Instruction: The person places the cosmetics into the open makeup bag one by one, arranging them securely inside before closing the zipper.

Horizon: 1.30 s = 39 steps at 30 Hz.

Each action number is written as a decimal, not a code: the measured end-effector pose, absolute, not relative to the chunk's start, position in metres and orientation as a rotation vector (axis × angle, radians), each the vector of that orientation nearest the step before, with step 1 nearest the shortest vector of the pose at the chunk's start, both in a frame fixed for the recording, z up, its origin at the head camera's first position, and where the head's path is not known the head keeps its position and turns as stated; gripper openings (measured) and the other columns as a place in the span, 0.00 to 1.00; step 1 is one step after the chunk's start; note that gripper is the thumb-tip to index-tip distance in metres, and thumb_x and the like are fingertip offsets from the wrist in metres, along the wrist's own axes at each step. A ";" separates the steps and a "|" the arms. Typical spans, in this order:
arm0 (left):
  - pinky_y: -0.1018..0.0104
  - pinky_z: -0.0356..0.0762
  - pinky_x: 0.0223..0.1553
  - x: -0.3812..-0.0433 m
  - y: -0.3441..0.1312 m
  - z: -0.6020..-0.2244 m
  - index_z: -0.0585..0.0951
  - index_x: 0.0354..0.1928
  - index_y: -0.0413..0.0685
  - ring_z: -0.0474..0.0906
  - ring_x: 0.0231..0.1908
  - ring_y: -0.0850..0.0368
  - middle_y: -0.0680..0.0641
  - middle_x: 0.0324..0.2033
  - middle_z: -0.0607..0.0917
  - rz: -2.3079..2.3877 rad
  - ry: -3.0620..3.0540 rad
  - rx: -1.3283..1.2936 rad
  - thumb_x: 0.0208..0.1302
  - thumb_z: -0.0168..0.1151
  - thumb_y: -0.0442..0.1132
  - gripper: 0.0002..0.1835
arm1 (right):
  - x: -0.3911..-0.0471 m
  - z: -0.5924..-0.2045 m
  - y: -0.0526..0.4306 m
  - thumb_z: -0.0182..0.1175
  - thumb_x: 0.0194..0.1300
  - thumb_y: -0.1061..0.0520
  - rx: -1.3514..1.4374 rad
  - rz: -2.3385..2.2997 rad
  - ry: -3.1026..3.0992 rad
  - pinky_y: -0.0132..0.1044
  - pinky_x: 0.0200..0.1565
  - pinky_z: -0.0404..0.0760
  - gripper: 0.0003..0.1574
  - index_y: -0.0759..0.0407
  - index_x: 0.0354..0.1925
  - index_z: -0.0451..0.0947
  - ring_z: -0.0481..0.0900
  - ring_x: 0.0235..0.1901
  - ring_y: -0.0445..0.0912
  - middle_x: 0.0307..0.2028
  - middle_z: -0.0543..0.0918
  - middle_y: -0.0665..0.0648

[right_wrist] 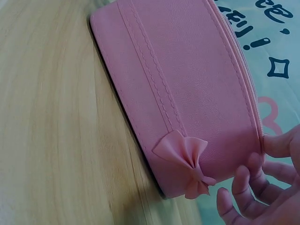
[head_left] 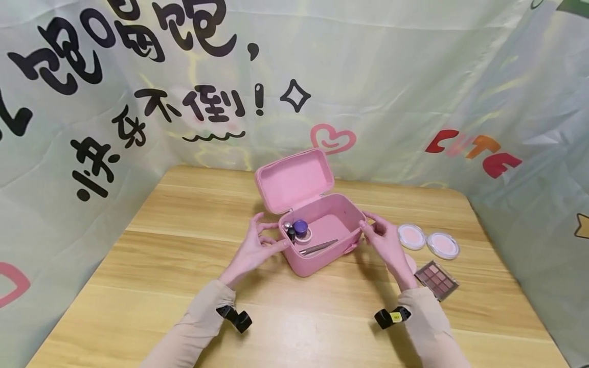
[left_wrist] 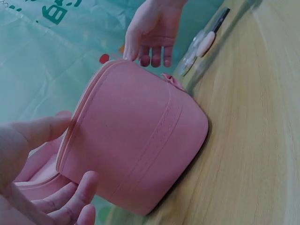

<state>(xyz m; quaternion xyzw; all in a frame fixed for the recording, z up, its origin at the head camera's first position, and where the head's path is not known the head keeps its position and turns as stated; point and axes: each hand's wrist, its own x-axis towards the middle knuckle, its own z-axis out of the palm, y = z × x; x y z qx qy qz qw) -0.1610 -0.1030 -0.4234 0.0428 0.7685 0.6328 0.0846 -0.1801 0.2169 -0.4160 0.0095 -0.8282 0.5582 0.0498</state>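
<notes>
A pink makeup case [head_left: 322, 263] stands on the table with its lid [head_left: 296, 180] raised toward the back. Inside, at the left end, are a purple-topped jar [head_left: 300, 227], a small dark bottle [head_left: 291, 234] and a pale ring-shaped item. A slim brown pen-like stick [head_left: 318, 247] lies along the front wall. My left hand [head_left: 256, 247] holds the left end, its thumb at the rim and its fingers spread toward the back. At the right end, my right hand [head_left: 383, 239] pinches the rim between thumb and fingers, near the front bow [right_wrist: 185, 161].
To the right lie two round compacts [head_left: 411, 236] with pink centres and clear edges. Nearer me is an eyeshadow palette [head_left: 437, 280], beside a round pink pad [head_left: 410, 262] partly covered by my right wrist. A printed cloth [head_left: 391, 76] hangs behind the wooden table [head_left: 313, 327].
</notes>
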 end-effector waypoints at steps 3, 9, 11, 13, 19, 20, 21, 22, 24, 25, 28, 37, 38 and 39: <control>0.69 0.81 0.42 -0.162 -0.104 -0.424 0.41 0.79 0.41 0.83 0.42 0.57 0.37 0.62 0.79 1.926 2.308 0.105 0.61 0.72 0.38 0.57 | -0.182 -0.416 0.215 0.61 0.72 0.59 0.000 1.702 -2.488 0.28 0.27 0.78 0.28 0.70 0.65 0.73 0.76 0.21 0.35 0.20 0.80 0.44; 0.65 0.82 0.51 -0.163 -0.105 -0.423 0.42 0.78 0.41 0.85 0.45 0.53 0.37 0.51 0.86 1.931 2.354 0.107 0.64 0.69 0.39 0.53 | -0.185 -0.417 0.209 0.63 0.71 0.56 -0.088 1.648 -2.423 0.25 0.29 0.79 0.25 0.68 0.60 0.77 0.79 0.24 0.31 0.27 0.87 0.54; 0.60 0.81 0.56 -0.163 -0.105 -0.423 0.41 0.79 0.42 0.86 0.47 0.51 0.37 0.48 0.87 1.935 2.357 0.094 0.65 0.69 0.39 0.53 | -0.185 -0.417 0.207 0.63 0.70 0.55 -0.110 1.600 -2.439 0.22 0.30 0.78 0.26 0.67 0.61 0.77 0.78 0.25 0.28 0.33 0.88 0.59; 0.55 0.79 0.60 -0.163 -0.105 -0.424 0.41 0.79 0.43 0.86 0.49 0.48 0.37 0.47 0.88 1.940 2.350 0.068 0.66 0.68 0.41 0.53 | -0.185 -0.417 0.205 0.64 0.70 0.54 -0.117 1.567 -2.469 0.21 0.31 0.77 0.29 0.66 0.63 0.76 0.77 0.28 0.27 0.39 0.87 0.64; 0.41 0.69 0.69 -0.163 -0.105 -0.426 0.41 0.79 0.45 0.84 0.56 0.42 0.37 0.47 0.89 1.980 2.280 0.033 0.70 0.63 0.48 0.49 | -0.183 -0.415 0.200 0.66 0.67 0.53 -0.063 1.574 -2.553 0.22 0.36 0.77 0.37 0.63 0.70 0.69 0.77 0.37 0.36 0.50 0.82 0.67; 0.40 0.66 0.71 -0.162 -0.105 -0.426 0.42 0.79 0.45 0.84 0.56 0.43 0.37 0.46 0.89 1.978 2.275 0.036 0.70 0.63 0.49 0.49 | -0.183 -0.414 0.199 0.66 0.67 0.53 -0.047 1.578 -2.561 0.23 0.37 0.77 0.38 0.63 0.70 0.68 0.78 0.39 0.37 0.51 0.82 0.67; 0.39 0.63 0.72 -0.162 -0.106 -0.427 0.42 0.78 0.45 0.83 0.57 0.44 0.38 0.46 0.89 1.973 2.273 0.037 0.71 0.62 0.51 0.48 | -0.182 -0.414 0.198 0.66 0.67 0.54 -0.029 1.582 -2.569 0.23 0.37 0.78 0.39 0.63 0.71 0.67 0.78 0.41 0.40 0.53 0.81 0.67; 0.38 0.60 0.74 -0.161 -0.106 -0.427 0.44 0.78 0.45 0.84 0.57 0.44 0.38 0.45 0.89 1.972 2.268 0.038 0.71 0.62 0.52 0.47 | -0.181 -0.413 0.196 0.67 0.66 0.54 -0.006 1.582 -2.577 0.23 0.38 0.78 0.40 0.63 0.71 0.66 0.78 0.42 0.42 0.55 0.81 0.68; 0.38 0.55 0.75 -0.161 -0.106 -0.428 0.49 0.76 0.47 0.85 0.55 0.45 0.39 0.44 0.90 1.968 2.271 0.039 0.71 0.61 0.53 0.43 | -0.179 -0.413 0.195 0.67 0.66 0.55 0.031 1.588 -2.589 0.24 0.39 0.78 0.41 0.62 0.72 0.66 0.79 0.46 0.47 0.58 0.79 0.68; 0.37 0.53 0.76 -0.160 -0.106 -0.428 0.52 0.75 0.48 0.85 0.55 0.45 0.40 0.42 0.90 1.965 2.280 0.041 0.71 0.61 0.54 0.41 | -0.179 -0.413 0.194 0.67 0.66 0.56 0.048 1.592 -2.588 0.24 0.40 0.78 0.41 0.62 0.72 0.65 0.80 0.48 0.50 0.59 0.78 0.68; 0.36 0.54 0.75 -0.160 -0.106 -0.428 0.60 0.69 0.49 0.86 0.52 0.44 0.40 0.40 0.91 1.972 2.310 0.045 0.72 0.60 0.52 0.32 | -0.178 -0.414 0.193 0.67 0.66 0.57 0.081 1.612 -2.583 0.24 0.41 0.77 0.40 0.61 0.72 0.66 0.79 0.52 0.57 0.62 0.77 0.67; 0.68 0.76 0.39 -0.159 -0.114 -0.425 0.76 0.54 0.43 0.81 0.39 0.48 0.35 0.39 0.85 1.918 2.534 0.010 0.69 0.64 0.47 0.19 | -0.179 -0.413 0.193 0.65 0.69 0.56 0.047 1.656 -2.579 0.21 0.43 0.77 0.37 0.62 0.71 0.67 0.78 0.56 0.59 0.68 0.75 0.65; 0.70 0.75 0.38 -0.160 -0.115 -0.424 0.77 0.52 0.43 0.79 0.37 0.50 0.37 0.38 0.83 1.912 2.564 0.011 0.68 0.65 0.46 0.18 | -0.179 -0.414 0.193 0.64 0.69 0.56 0.049 1.661 -2.576 0.22 0.43 0.77 0.36 0.63 0.71 0.68 0.78 0.56 0.59 0.68 0.75 0.64; 0.71 0.75 0.37 -0.160 -0.117 -0.423 0.78 0.51 0.42 0.77 0.37 0.53 0.39 0.38 0.83 1.900 2.600 0.006 0.67 0.66 0.47 0.18 | -0.180 -0.414 0.193 0.64 0.69 0.56 0.055 1.666 -2.573 0.22 0.43 0.78 0.36 0.62 0.71 0.68 0.78 0.56 0.58 0.68 0.75 0.64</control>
